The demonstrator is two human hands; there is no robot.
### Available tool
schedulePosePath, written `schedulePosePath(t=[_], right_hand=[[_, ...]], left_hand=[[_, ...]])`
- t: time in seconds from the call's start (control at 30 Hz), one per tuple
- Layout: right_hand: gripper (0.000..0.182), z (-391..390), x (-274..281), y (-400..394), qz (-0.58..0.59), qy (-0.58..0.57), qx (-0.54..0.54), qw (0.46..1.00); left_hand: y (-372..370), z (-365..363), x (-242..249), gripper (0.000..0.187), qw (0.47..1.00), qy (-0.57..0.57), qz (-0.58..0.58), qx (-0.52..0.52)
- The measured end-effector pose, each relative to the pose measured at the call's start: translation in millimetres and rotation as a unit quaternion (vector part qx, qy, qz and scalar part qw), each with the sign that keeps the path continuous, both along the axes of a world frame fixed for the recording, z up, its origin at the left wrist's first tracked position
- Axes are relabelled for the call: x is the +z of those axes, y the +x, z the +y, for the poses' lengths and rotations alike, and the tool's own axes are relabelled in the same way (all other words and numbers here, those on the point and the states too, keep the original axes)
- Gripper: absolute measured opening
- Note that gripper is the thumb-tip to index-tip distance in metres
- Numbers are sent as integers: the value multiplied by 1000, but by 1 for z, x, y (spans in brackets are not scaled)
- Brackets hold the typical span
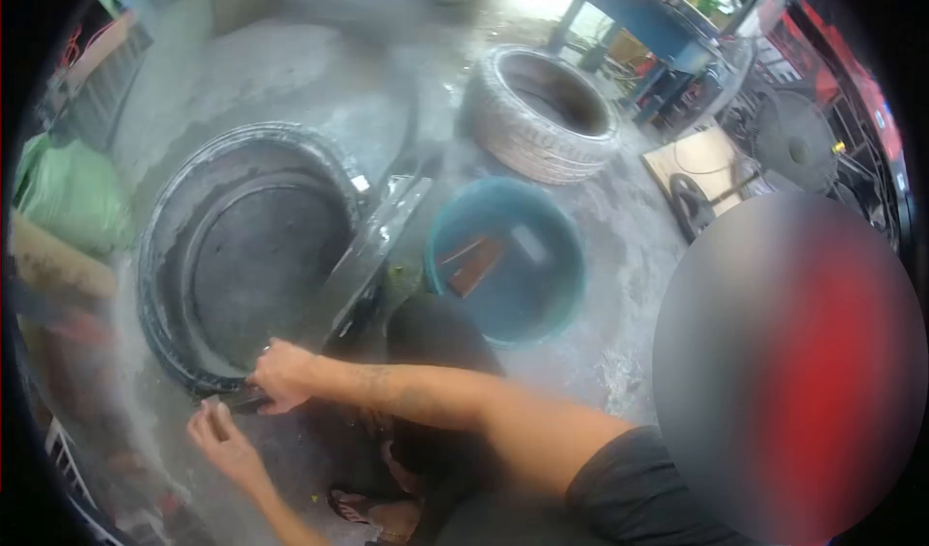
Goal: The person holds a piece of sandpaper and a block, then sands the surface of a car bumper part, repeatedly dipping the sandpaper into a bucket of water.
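A big round black tub (266, 265), its inside dark and wet-looking, stands on the floor in front of me. At its near rim my right hand (285, 377) is closed on the edge of a dark strip-like piece (242, 398). My left hand (227, 441) is just to the left and lower, fingers curled round a small grey-brown piece (219, 415) too blurred to name. A long, wet, dark bar-like piece (382, 231) leans along the tub's right side. Right of that is a teal basin (571, 299) with water and a reddish-brown block (474, 270) in it.
A worn tire (537, 149) lies behind the basin. A blue workbench (644, 23) and a fan (794, 144) stand at the right. A green sack (73, 193) is at the left. My knee (435, 343) is beside the basin. A large blurred patch hides the lower right.
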State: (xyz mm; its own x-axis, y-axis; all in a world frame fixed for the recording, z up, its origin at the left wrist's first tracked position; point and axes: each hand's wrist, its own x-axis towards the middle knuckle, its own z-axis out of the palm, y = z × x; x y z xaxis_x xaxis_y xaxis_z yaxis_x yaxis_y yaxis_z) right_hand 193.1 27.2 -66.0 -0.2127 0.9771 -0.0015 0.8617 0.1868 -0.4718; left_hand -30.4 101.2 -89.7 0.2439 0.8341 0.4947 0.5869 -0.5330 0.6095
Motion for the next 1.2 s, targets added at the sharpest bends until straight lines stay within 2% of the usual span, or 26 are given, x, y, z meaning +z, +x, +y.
schedulePosePath(t=[0.03,0.07,0.1,0.17,0.27,0.33,0.37,0.4,0.43,0.47,0.5,0.53,0.57,0.6,0.63,0.67,0.73,0.77,0.8,0.83,0.87,0.97,1.03,1.1,1.13,1.2], right_hand=[[49,0,-6,3,-3,-7,-5,1000],[49,-1,-4,0,3,-9,-4,1000],[48,3,-6,-3,9,-8,2,1000],[50,4,-8,-7,18,13,-21,1000],[55,4,-11,-3,9,25,-11,1000],[55,6,-15,2,-2,26,-21,999],[56,7,-16,-7,-7,33,-17,999],[56,6,-10,-5,6,8,-5,1000],[55,3,-10,-5,-19,50,-9,999],[54,0,-5,-4,-4,23,-3,1000],[53,2,4,1,12,2,10,1000],[51,1,9,6,11,-11,11,1000],[50,0,12,7,17,-24,23,999],[49,2,8,6,0,-38,22,999],[50,-1,21,12,-14,-58,23,998],[50,-1,23,13,0,-77,1,997],[52,4,30,10,7,-126,21,992],[54,11,20,7,13,-152,11,988],[56,5,4,6,26,-17,15,999],[55,6,3,5,-5,-8,20,1000],[56,8,-18,4,12,81,17,996],[58,1,6,-3,-8,37,18,999],[58,7,4,-1,48,28,24,998],[54,6,8,1,10,35,11,999],[53,7,6,1,6,67,17,998],[51,8,-4,2,12,100,21,995]], left_hand=[[-3,-9,-4,29,999,-11,-22,-24],[-1,-2,14,37,997,-78,8,11],[-6,9,9,37,997,-80,11,8],[-8,40,12,34,990,-56,86,93],[-8,2,-10,36,998,-24,34,36],[-12,7,-30,42,998,-16,-56,-19],[-19,16,-25,42,999,-19,-45,-8],[-13,30,-8,42,999,-30,22,40],[-7,38,7,42,991,-40,93,84],[-3,35,7,46,991,-39,90,95],[-11,36,-5,41,993,-39,78,74],[5,5,6,34,995,-80,24,56],[11,-20,12,28,995,-32,69,69],[5,-17,5,27,993,50,105,33],[12,-13,10,27,998,-25,47,38],[16,-1,25,31,995,-55,71,35],[16,14,28,38,995,-50,32,82],[11,12,14,38,992,24,44,116],[11,4,11,36,994,-11,28,103],[15,-12,10,34,993,29,69,95],[18,-19,18,33,996,16,42,83],[1,12,14,33,997,-5,20,80],[-19,41,8,35,993,28,47,101],[-26,54,17,38,982,-31,-37,184],[-32,45,16,41,980,25,-13,198],[-24,-2,32,42,982,-3,-50,183]])
